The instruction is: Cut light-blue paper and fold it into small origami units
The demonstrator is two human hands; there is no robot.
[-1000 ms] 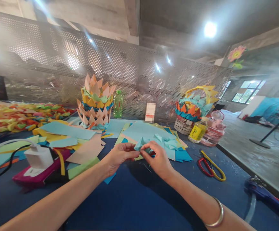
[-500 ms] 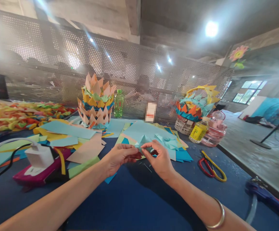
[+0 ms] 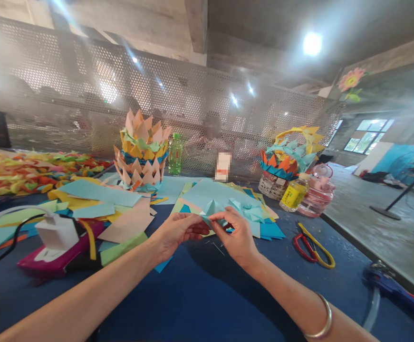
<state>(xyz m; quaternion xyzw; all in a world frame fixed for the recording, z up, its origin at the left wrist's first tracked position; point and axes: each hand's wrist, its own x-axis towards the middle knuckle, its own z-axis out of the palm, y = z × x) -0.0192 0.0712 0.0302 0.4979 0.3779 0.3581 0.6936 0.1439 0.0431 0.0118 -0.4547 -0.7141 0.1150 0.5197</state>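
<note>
Between my two hands is a light blue folded paper piece (image 3: 212, 209) with pointed tips. My left hand (image 3: 182, 233) pinches its left end between thumb and fingers. From the other side, my right hand (image 3: 235, 233) grips it with thumb and index finger, its fingers hiding part of the folds. Just behind the right hand lie more light blue folded pieces (image 3: 251, 211), resting on a stack of coloured paper sheets (image 3: 203, 190). Whether these join the held piece I cannot tell.
Red-and-yellow-handled scissors (image 3: 312, 247) and a blue glue gun (image 3: 388, 287) lie right. A power strip (image 3: 46, 263) with a white charger sits left. Behind stand a tiered paper basket (image 3: 140, 156), a handled paper basket (image 3: 278, 173), a green bottle (image 3: 174, 154) and a yellow-labelled bottle (image 3: 294, 194).
Both hands keep their pinch on the folded paper and have barely moved. The whole view has shifted very slightly.
</note>
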